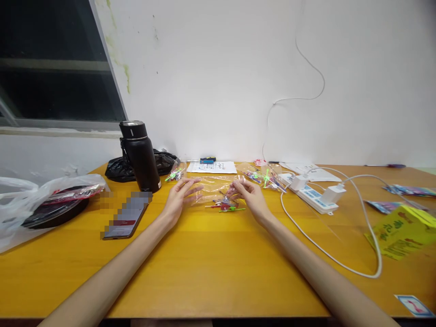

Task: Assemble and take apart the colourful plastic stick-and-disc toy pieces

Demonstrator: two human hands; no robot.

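Between my hands lies a clear plastic bag [213, 185], with small red, green and dark blue plastic parts [227, 206] in or under its lower right part. My right hand [250, 195] pinches the bag's right side between thumb and fingers. At the bag's left end is my left hand [179, 197], its fingers stretched out and apart, the tips at the film. Behind my left hand sits another clear bag with green parts [176, 173]. Beyond my right hand are more clear bags with bright green and blue parts [265, 176].
A black bottle [140, 156] and a phone [127, 218] stand and lie left, near a white plastic bag [20, 200]. Behind are a paper sheet [213, 168] and a screwdriver [207, 160]. Rightward are a power strip [315, 200] with looping white cables and a yellow box [402, 231].
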